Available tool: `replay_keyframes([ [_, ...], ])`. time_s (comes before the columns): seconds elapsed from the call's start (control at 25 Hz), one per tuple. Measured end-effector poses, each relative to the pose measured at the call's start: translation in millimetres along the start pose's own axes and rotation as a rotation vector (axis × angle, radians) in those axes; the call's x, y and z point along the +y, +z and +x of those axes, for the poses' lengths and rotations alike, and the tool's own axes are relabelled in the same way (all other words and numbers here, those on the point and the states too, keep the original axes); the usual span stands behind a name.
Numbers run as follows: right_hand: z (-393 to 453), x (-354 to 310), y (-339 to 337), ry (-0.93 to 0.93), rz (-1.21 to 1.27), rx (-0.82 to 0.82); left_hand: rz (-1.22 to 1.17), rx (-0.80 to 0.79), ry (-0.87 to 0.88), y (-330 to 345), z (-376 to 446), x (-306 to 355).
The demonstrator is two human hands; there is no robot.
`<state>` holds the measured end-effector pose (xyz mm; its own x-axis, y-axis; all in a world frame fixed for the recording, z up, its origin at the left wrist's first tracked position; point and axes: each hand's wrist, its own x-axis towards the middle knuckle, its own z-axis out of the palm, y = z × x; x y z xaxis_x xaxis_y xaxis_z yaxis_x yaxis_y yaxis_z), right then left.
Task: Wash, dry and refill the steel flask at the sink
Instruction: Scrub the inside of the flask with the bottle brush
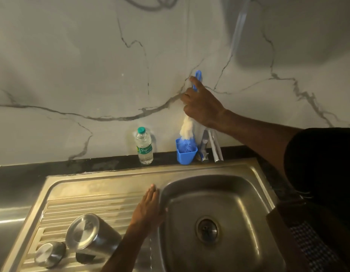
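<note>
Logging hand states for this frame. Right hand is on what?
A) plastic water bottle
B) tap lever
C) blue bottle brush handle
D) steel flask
C: the right hand grips the blue bottle brush by its handle, bristles in the blue holder; the steel flask lies untouched on the drainboard.

1. The sink basin (219,195) lies to the right, with the ribbed drainboard (87,205) to its left
2. The steel flask (91,235) stands upside down on the drainboard, near the front left; its cap (49,254) sits just left of it
3. The left hand (148,209) rests flat on the drainboard, at the basin's left edge
4. Behind the sink, on the ledge against the wall, the plastic bottle (143,146) stands left of the holder cup (186,154); the tap (214,146) is just right of the cup
5. The right hand (201,103), above the cup, grips the bottle brush (187,128), whose lower end is in the cup
</note>
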<state>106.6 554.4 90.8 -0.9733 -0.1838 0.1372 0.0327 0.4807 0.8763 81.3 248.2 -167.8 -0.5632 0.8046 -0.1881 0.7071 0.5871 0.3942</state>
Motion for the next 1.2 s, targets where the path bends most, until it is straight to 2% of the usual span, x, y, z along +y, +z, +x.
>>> replay_keyframes([
  [0.16,-25.2,29.6,-29.5,0.170,0.049,-0.089,-0.089,-0.068,-0.005,-8.4,0.4,3.5],
  [0.24,-41.4,41.3,-51.7,0.298,0.099,-0.126,-0.146,-0.048,-0.008,-14.6,-2.3,8.4],
  [0.48,-102.1,42.7,-129.0,0.770,0.388,-0.374,-0.334,0.165,-0.045,-27.5,-27.2,40.3],
  [0.64,-142.8,18.8,-167.3,1.098,0.562,-0.393,-0.397,0.394,0.100,-35.0,-56.3,64.7],
  [0.76,-172.3,-19.4,-182.4,1.293,0.786,-0.345,-0.462,0.553,0.181,-39.6,-89.1,75.9],
  [0.84,-187.6,-56.8,-188.5,1.398,0.988,-0.290,-0.542,0.641,0.102,-35.1,-109.2,74.3],
  [0.92,-199.6,-107.4,-188.9,1.466,1.200,-0.309,-0.636,0.697,0.011,-28.4,-128.4,69.2],
  [1.08,-222.7,-216.5,-179.3,1.507,1.618,-0.451,-0.710,0.764,-0.087,-21.6,-170.7,71.0],
  [1.2,-234.1,-258.2,-174.4,1.442,1.691,-0.501,-0.720,0.808,-0.165,-14.9,-193.6,68.2],
])
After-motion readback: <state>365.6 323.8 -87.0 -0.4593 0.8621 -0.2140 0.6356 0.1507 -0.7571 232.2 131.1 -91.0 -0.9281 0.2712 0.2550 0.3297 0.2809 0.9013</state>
